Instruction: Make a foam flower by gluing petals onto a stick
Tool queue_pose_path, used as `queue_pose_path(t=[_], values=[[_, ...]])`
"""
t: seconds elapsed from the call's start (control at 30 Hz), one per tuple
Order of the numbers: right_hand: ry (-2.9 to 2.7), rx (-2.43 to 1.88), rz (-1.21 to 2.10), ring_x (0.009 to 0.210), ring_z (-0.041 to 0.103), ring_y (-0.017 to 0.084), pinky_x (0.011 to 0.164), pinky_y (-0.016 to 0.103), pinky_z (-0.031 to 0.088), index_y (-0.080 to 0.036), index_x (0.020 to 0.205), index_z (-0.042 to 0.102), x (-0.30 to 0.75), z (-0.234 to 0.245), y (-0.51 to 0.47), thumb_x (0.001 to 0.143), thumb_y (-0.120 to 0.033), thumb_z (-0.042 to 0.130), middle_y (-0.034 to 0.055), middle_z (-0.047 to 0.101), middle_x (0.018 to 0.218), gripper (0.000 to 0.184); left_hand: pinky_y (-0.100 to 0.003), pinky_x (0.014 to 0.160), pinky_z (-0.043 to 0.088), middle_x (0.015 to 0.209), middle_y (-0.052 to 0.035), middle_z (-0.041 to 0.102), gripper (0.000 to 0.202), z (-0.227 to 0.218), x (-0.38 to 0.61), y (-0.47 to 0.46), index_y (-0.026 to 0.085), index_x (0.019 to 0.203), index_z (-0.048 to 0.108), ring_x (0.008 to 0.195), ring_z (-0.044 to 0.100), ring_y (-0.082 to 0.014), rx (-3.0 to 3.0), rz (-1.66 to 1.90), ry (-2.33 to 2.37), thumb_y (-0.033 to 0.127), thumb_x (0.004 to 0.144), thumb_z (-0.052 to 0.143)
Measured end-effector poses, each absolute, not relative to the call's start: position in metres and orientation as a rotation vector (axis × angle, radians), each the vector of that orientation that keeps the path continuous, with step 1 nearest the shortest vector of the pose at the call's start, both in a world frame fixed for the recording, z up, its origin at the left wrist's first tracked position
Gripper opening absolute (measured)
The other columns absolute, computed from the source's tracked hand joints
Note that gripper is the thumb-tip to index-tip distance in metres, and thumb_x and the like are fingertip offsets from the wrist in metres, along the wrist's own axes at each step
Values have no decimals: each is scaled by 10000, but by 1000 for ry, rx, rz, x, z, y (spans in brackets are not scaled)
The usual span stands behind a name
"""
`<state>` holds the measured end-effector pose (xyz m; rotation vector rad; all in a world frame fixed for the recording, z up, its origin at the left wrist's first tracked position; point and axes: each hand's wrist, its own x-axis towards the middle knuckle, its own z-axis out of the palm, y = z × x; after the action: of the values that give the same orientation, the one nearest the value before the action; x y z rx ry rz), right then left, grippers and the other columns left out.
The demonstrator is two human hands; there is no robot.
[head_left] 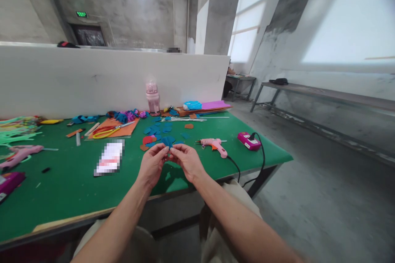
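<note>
Between my fingertips, just above the front of the green table (70,191), is a small blue piece (167,141) that looks like paper or felt. My left hand (153,162) pinches its left side and my right hand (186,160) its right side, with the thumbs almost meeting. More blue pieces (153,128) lie scattered just beyond my hands, with red and brown ones (149,140) among them. To the right of my right hand a pink glue gun (215,144) rests on its side, its cord running off the front edge.
A magenta power box (248,141) with a black plug sits near the right edge. Yellow-handled scissors (108,131) lie on an orange sheet at the left. A pink bottle (152,98) stands against the white partition (117,80). Another pink glue gun (23,155) is at far left.
</note>
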<state>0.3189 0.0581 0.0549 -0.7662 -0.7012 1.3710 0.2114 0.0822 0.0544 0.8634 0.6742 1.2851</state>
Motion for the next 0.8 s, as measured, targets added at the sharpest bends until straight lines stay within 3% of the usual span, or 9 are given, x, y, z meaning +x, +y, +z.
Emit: queue_pose_path(t=[0.8], values=[[-852, -845, 1206, 524, 552, 99, 614, 255, 486, -157, 661, 622, 318, 54, 58, 584, -316, 678, -14, 622, 606, 186, -189, 549, 410, 644, 36, 546, 212, 54, 211, 81, 149, 751, 547, 573, 532, -73, 989, 1272, 655, 215, 610, 691]])
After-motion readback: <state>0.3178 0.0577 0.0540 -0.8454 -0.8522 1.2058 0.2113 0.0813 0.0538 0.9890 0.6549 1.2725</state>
